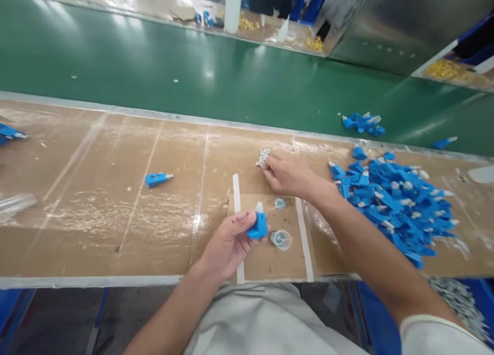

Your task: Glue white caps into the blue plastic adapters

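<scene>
My left hand grips a blue plastic part with a whitish tip pointing up, thumb on one side and fingers behind. Farther forward, my right hand reaches to a small pile of tiny grey-white pieces. Its fingertips are drawn together at the pile's edge, and whatever they may pinch is hidden. Between my hands and the table's front edge, a small clear cup lies on a taped cardboard sheet. A small round lid-like piece is just beyond the cup.
A large heap of blue parts covers the table on the right. One blue part lies to the left. A green conveyor belt runs along the far side, carrying a blue cluster. A blue bin stands below at right.
</scene>
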The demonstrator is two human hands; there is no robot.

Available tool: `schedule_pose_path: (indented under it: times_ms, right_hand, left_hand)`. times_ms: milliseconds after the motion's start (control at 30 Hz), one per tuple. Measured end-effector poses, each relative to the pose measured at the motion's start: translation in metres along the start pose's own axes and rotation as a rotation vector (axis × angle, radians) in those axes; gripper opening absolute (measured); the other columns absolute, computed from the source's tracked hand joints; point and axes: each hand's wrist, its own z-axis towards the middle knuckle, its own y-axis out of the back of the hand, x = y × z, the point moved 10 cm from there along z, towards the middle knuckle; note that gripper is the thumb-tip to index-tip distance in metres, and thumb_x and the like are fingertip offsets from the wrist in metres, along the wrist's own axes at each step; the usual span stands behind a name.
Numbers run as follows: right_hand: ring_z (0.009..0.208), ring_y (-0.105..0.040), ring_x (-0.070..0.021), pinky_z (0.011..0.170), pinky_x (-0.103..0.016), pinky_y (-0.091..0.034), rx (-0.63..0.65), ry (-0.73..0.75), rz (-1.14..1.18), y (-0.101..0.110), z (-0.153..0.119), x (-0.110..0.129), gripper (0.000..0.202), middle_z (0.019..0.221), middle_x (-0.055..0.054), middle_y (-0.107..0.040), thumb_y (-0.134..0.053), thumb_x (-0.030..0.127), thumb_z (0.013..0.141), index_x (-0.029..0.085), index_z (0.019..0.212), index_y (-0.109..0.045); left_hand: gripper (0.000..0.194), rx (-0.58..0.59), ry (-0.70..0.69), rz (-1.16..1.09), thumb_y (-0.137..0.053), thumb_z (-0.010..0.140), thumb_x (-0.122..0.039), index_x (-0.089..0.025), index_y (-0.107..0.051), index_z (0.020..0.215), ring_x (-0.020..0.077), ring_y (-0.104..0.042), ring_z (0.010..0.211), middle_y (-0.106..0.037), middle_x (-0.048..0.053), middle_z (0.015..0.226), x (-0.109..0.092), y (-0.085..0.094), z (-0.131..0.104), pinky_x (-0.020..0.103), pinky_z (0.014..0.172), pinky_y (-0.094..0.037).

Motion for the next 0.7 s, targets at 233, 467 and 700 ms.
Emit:
schedule_pose_path:
  times_ms: [233, 467, 700]
  right_hand:
    - [0.061, -0.064, -0.0138, 0.059, -0.028, -0.053, -0.253, -0.236, 0.744, 0.037, -0.054, -0.019, 0.011, 0.076, -0.002, -0.07, -0.066, 0.026, 0.088, 0.016, 0.092, -0.07]
    - [0.063, -0.068, -0.0141, 0.053, -0.024, -0.058, -0.294, -0.364, 1.473, 0.019, -0.113, 0.016, 0.015, 0.075, -0.003, -0.072, -0.076, 0.033, 0.087, 0.018, 0.089, -0.071]
    - [0.058, -0.067, -0.0129, 0.05, -0.021, -0.057, -0.337, -0.401, 1.626, 0.015, -0.119, 0.021, 0.016, 0.07, -0.003, -0.072, -0.083, 0.031, 0.08, 0.018, 0.084, -0.073]
  left_hand:
    - [0.025, -0.003, -0.038, 0.004, -0.079, 0.083, -0.03, -0.009, -0.075, 0.095, 0.0124, -0.066, 0.071, -0.072, 0.007, 0.083, -0.011, -0.005, -0.001, 0.02, 0.066, -0.055]
    - [0.029, 0.03, -0.092, 0.101, -0.082, 0.08, -0.035, -0.01, -0.075, 0.092, 0.011, -0.064, 0.07, -0.07, 0.005, 0.079, -0.013, -0.039, -0.004, 0.019, 0.068, -0.053]
    - [0.029, 0.07, -0.126, 0.191, -0.077, 0.085, -0.038, -0.012, -0.076, 0.098, 0.013, -0.062, 0.074, -0.069, 0.007, 0.087, -0.01, -0.057, -0.004, 0.024, 0.07, -0.051]
